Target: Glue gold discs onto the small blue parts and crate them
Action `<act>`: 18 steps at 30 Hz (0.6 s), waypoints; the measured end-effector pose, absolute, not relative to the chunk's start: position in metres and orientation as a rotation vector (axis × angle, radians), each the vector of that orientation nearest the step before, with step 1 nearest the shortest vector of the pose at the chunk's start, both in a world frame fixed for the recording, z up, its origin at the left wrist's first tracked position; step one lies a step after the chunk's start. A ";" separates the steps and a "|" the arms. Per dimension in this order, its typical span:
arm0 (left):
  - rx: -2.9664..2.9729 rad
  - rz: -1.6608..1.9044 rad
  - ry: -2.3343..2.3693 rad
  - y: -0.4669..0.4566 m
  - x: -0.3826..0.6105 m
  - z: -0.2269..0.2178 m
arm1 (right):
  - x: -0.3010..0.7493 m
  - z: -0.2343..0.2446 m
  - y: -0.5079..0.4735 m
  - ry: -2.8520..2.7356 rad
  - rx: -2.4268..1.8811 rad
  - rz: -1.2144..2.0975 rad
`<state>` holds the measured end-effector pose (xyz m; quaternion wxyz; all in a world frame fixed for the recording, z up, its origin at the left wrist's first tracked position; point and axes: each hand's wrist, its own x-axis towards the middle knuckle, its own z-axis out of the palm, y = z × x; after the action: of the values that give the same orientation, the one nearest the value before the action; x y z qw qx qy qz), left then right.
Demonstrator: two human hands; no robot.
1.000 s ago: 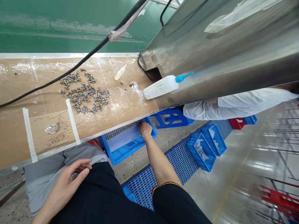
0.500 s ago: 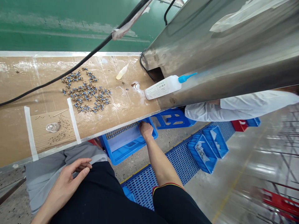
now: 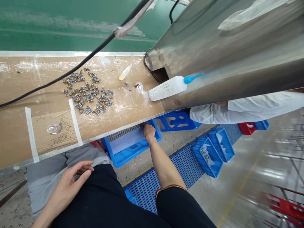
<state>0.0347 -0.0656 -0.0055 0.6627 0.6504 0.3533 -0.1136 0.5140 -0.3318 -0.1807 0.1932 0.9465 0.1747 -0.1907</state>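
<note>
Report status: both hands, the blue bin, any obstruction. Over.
Left hand open, resting on the lap. Right hand down at the blue bin under the bench, grip unclear. Bench edge overhangs the bin's far side.

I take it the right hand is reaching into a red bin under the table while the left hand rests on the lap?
Not quite: the bin is blue, not red. The head view shows the right hand at the rim of a blue bin under the table, while the left hand rests on the lap.

Glue bottle (image 3: 166, 89), scattered small parts (image 3: 89, 95), black cable (image 3: 71, 71), white sleeve (image 3: 249, 107)
</note>
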 end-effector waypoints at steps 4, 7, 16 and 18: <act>1.474 -0.255 0.793 -0.066 0.036 -0.005 | 0.515 -0.182 -0.330 0.493 2.650 -0.544; 1.474 -0.262 0.795 -0.066 0.037 -0.004 | 0.517 -0.183 -0.330 0.484 2.651 -0.543; 1.493 -0.243 0.804 -0.066 0.038 -0.002 | 0.521 -0.181 -0.327 0.457 2.663 -0.564; 1.496 -0.255 0.807 -0.066 0.038 -0.003 | 0.521 -0.180 -0.326 0.447 2.662 -0.573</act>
<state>0.0379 -0.0661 -0.0029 0.6531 0.6591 0.3555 -0.1123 0.5210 -0.3264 -0.1802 0.1902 0.9471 0.1589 -0.2039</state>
